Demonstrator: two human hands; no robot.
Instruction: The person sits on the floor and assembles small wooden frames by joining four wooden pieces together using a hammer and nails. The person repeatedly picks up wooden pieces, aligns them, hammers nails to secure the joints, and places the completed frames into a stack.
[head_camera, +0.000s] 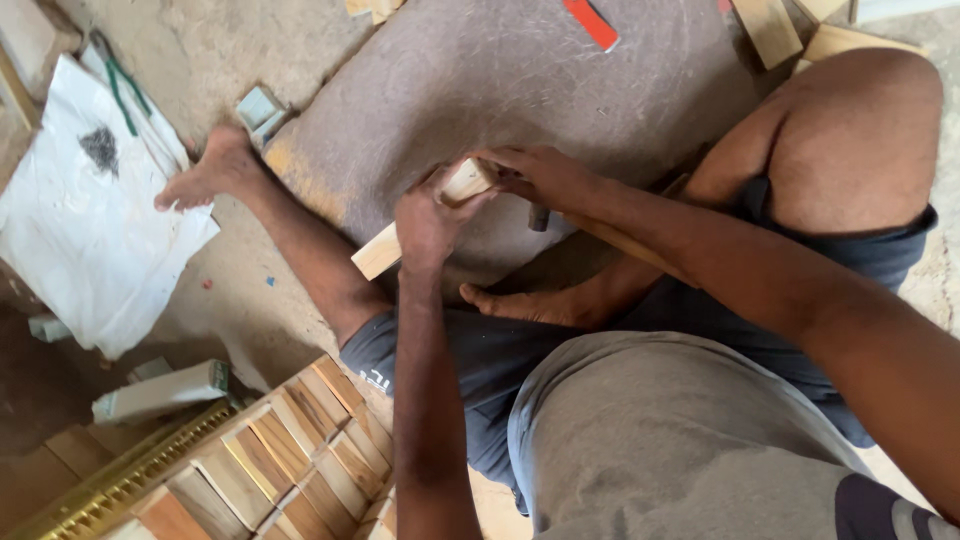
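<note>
Seated on a dusty workshop floor (230, 300), legs spread around a grey stone slab (520, 90). To the left, a white plastic sack (90, 230) spread flat, with a green-handled tool (120, 85) lying on its upper corner. Near the bare left foot (205, 170), a small pale grey block (258, 108). In the lower left corner, a stack of short wood pieces (300, 460) packed edge to edge, bordered by a gold ribbed moulding strip (130, 475), with a whitish bar (160, 392) just beyond it. At the top edge, a red strip (590, 22) on the slab and several loose wood offcuts (770, 30) beside the raised right knee (850, 130).

Over the near edge of the slab, a pale wooden block (420, 225), tilted, lower end pointing left, upper end between both hands. Left hand (428, 222) wrapped around the middle of the block, grip clamped on it. Right hand (540, 175) touching the block's upper end with fingers curled, a wooden-handled tool (620, 235) running under the forearm with its dark head just below the hand; grip closed, though whether clamped on the tool handle or on the block's end cannot be told. Right foot (530, 303) tucked in just below the hands.
</note>
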